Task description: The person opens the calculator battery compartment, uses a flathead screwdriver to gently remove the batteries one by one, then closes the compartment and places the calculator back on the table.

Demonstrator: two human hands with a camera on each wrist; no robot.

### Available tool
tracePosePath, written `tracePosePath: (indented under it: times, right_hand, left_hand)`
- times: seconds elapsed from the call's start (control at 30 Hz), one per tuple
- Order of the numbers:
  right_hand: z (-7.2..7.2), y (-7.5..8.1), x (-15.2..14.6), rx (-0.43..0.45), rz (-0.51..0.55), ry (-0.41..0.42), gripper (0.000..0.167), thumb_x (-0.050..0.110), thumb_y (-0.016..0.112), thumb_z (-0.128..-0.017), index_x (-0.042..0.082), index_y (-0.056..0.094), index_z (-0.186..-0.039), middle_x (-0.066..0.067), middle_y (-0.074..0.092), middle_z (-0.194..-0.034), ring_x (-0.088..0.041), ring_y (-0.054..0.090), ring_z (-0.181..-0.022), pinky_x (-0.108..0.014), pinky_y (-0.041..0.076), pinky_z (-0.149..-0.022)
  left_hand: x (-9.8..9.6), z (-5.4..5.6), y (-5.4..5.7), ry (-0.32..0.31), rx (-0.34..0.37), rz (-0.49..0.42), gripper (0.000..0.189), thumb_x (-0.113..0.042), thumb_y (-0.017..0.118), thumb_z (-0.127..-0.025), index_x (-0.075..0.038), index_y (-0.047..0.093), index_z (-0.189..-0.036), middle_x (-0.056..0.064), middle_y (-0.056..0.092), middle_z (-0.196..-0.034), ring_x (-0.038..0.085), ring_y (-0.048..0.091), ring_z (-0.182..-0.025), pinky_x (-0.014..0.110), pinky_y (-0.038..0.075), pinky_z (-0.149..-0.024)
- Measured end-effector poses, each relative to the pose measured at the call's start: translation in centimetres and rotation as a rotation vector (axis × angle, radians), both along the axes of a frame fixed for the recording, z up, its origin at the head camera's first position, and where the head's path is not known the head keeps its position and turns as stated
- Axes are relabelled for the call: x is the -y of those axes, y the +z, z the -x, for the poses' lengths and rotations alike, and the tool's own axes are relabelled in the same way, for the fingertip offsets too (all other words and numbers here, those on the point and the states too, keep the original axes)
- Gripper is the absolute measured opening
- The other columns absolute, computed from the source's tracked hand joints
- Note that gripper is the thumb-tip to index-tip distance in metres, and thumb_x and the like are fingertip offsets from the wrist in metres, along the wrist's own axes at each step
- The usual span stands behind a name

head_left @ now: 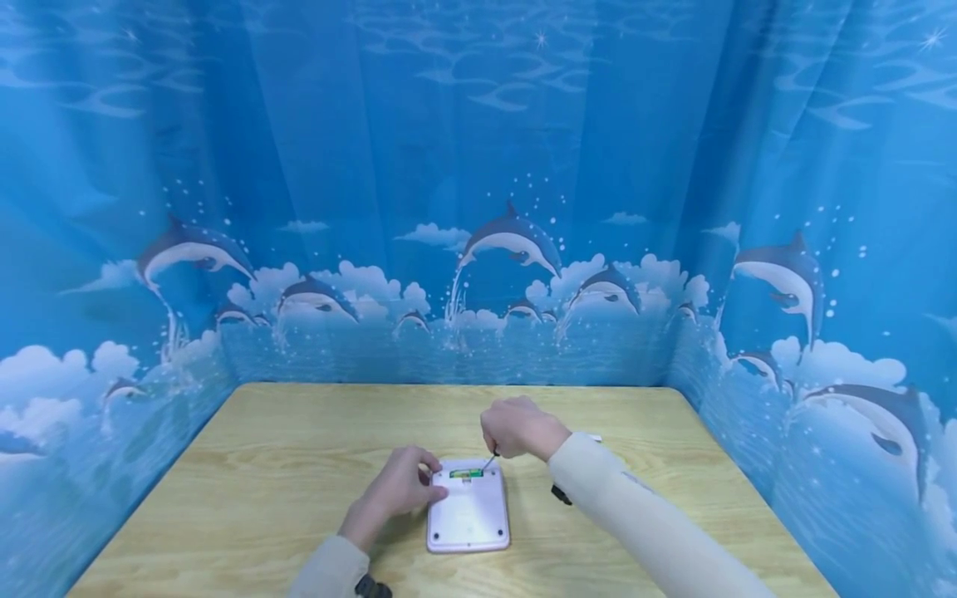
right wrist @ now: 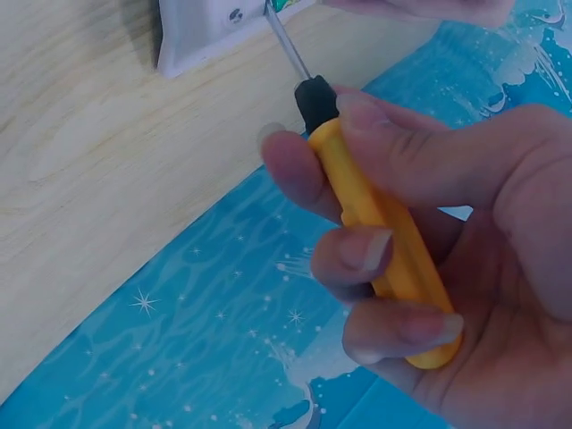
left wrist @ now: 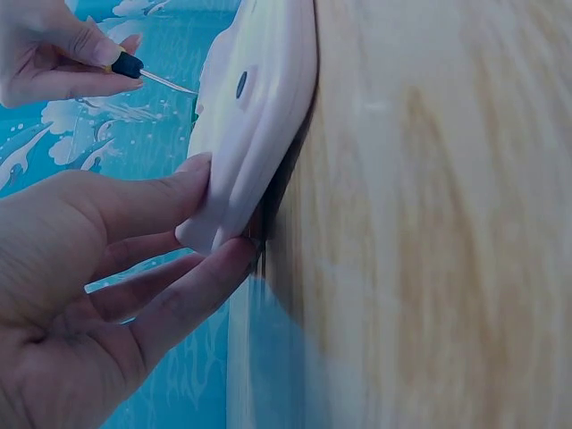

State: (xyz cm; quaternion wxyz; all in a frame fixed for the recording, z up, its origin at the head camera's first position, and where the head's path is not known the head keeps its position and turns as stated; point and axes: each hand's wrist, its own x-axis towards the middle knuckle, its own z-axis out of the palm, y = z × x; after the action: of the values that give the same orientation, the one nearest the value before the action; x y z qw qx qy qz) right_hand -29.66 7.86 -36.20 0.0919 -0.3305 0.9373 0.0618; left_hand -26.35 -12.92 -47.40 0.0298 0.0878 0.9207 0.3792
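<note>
A flat white plastic device (head_left: 469,517) lies back side up on the table, with small dark feet near its corners. A green battery (head_left: 467,473) shows in the uncovered slot near its far edge. At the device's far left corner my left hand (head_left: 399,483) grips the edge, thumb on the upper face and fingers at the side and underneath. My right hand (head_left: 523,428) holds a screwdriver (right wrist: 375,214), its fingers wrapped around the yellow handle with the black collar. The thin metal shaft slants down to the right end of the battery slot.
The wooden table (head_left: 299,432) has the device near its middle. A small white item (head_left: 594,437) lies partly hidden behind the right sleeve. A blue curtain (head_left: 449,166) printed with dolphins surrounds the table's back and sides.
</note>
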Motion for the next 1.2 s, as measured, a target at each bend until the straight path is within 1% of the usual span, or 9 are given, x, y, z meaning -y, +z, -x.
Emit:
tracePosePath:
  times: [0.07,0.13,0.27,0.47,0.6,0.8,0.93,1.1,1.2]
  right_hand:
    - [0.0,0.0,0.2,-0.009,-0.026,0.002,0.057,-0.007,0.057,-0.094,0.021,0.031,-0.052,0.005,0.011,-0.055,-0.012,0.008,-0.055,-0.027,0.010,-0.052]
    - [-0.1,-0.1,0.5,-0.028,-0.047,-0.008,0.056,-0.005,0.057,-0.094,0.022,0.032,-0.052,0.005,0.012,-0.054,-0.012,0.009,-0.053,-0.026,0.010,-0.051]
    - [-0.4,-0.3,1.4,-0.090,-0.132,-0.035,0.046,0.003,0.061,-0.097,0.020,0.045,-0.058,0.005,0.023,-0.052,-0.011,0.019,-0.050,-0.024,0.018,-0.046]
    - [-0.9,-0.6,2.8,-0.234,-0.297,-0.006,0.017,0.012,0.068,-0.097,0.018,0.069,-0.081,0.004,0.048,-0.060,-0.009,0.038,-0.052,-0.023,0.034,-0.044]
    - [-1.3,-0.8,3.4,-0.297,-0.371,0.017,0.010,0.014,0.072,-0.094,0.019,0.072,-0.086,0.004,0.055,-0.064,-0.009,0.041,-0.053,-0.021,0.041,-0.045]
    - [-2.0,-1.1,4.2,-0.352,-0.423,0.045,0.010,0.020,0.071,-0.096,0.023,0.074,-0.087,0.006,0.064,-0.071,-0.006,0.047,-0.056,-0.019,0.047,-0.048]
    - [-1.5,-1.1,3.8,-0.305,-0.379,0.041,0.015,0.016,0.073,-0.094,0.021,0.069,-0.080,0.007,0.057,-0.066,-0.006,0.043,-0.054,-0.019,0.041,-0.045]
    - [0.2,-1.1,2.0,-0.130,-0.189,0.018,0.040,0.001,0.065,-0.092,0.019,0.050,-0.059,0.005,0.032,-0.053,-0.010,0.024,-0.050,-0.023,0.021,-0.045]
    - [1.0,-1.0,0.6,-0.044,-0.070,0.020,0.036,-0.001,0.067,-0.091,0.019,0.066,-0.061,0.011,0.049,-0.055,-0.005,0.037,-0.053,-0.020,0.033,-0.049]
  left_hand:
    - [0.0,0.0,0.0,0.000,0.001,0.001,0.033,-0.016,0.090,-0.077,-0.007,0.076,-0.106,0.009,0.074,-0.106,0.017,0.070,-0.087,0.037,0.063,-0.079]
    - [0.0,-0.1,0.1,-0.004,-0.007,0.001,0.033,-0.016,0.090,-0.077,-0.006,0.076,-0.106,0.009,0.074,-0.106,0.017,0.070,-0.088,0.037,0.063,-0.079]
    - [0.0,-0.1,0.1,-0.004,-0.009,-0.002,0.034,-0.015,0.090,-0.077,-0.006,0.076,-0.106,0.010,0.074,-0.106,0.017,0.070,-0.088,0.038,0.063,-0.080]
    - [0.0,-0.1,0.0,-0.005,-0.008,-0.010,0.036,-0.016,0.090,-0.077,-0.005,0.076,-0.107,0.011,0.074,-0.108,0.018,0.071,-0.088,0.038,0.064,-0.080]
    - [0.1,-0.2,0.0,-0.020,-0.023,-0.022,0.037,-0.016,0.090,-0.076,-0.004,0.075,-0.108,0.013,0.074,-0.109,0.019,0.071,-0.089,0.039,0.064,-0.081]
    - [0.2,-0.3,-0.1,-0.044,-0.035,-0.040,0.036,-0.015,0.090,-0.076,-0.003,0.076,-0.107,0.015,0.075,-0.109,0.020,0.072,-0.088,0.038,0.064,-0.080]
    - [0.2,-0.3,-0.1,-0.035,-0.043,-0.033,0.036,-0.015,0.090,-0.076,-0.002,0.075,-0.107,0.015,0.074,-0.109,0.020,0.072,-0.088,0.039,0.064,-0.080]
    - [0.2,-0.3,-0.1,-0.020,-0.054,-0.016,0.037,-0.014,0.091,-0.075,-0.002,0.075,-0.106,0.014,0.074,-0.108,0.021,0.072,-0.088,0.039,0.064,-0.080]
    - [0.1,-0.2,-0.1,-0.018,-0.050,-0.024,0.037,-0.014,0.091,-0.075,-0.002,0.075,-0.107,0.014,0.074,-0.108,0.020,0.071,-0.088,0.038,0.064,-0.079]
